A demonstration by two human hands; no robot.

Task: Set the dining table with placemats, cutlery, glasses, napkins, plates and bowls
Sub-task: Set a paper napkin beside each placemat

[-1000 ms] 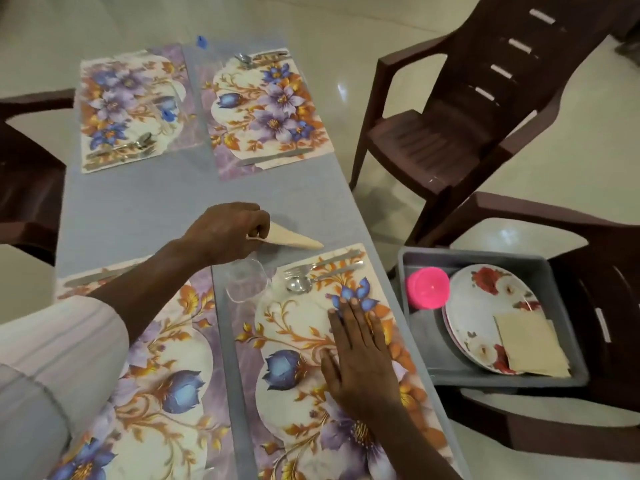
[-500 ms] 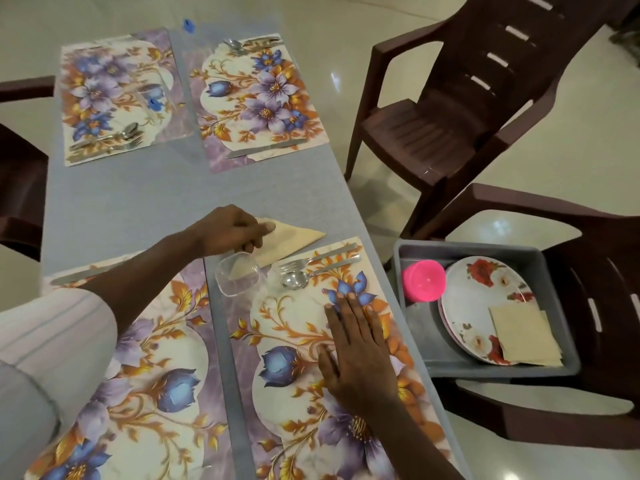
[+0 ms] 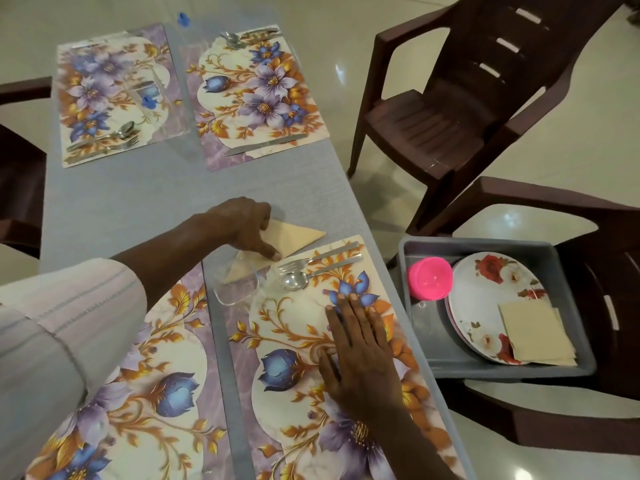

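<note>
Flagging risks, big to small: on the table [image 3: 138, 209] the near right placemat [image 3: 277, 344] runs close along the table's right edge. The right hand [image 3: 360, 351] lies flat on it, fingers straight, palm down, holding nothing, so a sideways drag there could slide the mat off the edge with the cutlery on it. Next, the grey tub [image 3: 485, 367] sits on a chair [image 3: 540, 209] beside the table with plates [image 3: 485, 306], a pink bowl [image 3: 429, 277] and spare napkins [image 3: 533, 330] inside; a careless reach or a bump to the chair could tip it. Then the napkin [image 3: 298, 233], folded to a triangle, lies on bare table just past the placemat's far edge, one corner running toward the glass. On it is the left hand [image 3: 242, 230], fingers curled over the near end and thumb tip pressing the fold, which looks like a light pinch rather than a full grip. Main worry is the glass [image 3: 235, 289]: it sits at the placemat's far left corner, right under that wrist. The napkin corner shows through it, and I cannot tell if it is tucked under or just behind. Tugging the napkin or dropping the wrist could knock the glass toward the fork [image 3: 318, 258] and spoon [image 3: 294, 281] just beside it. Smaller: the napkin edge lies near the fork handle, so a nudge skews the cutlery. The fold may also spring open once pressure comes off.
</note>
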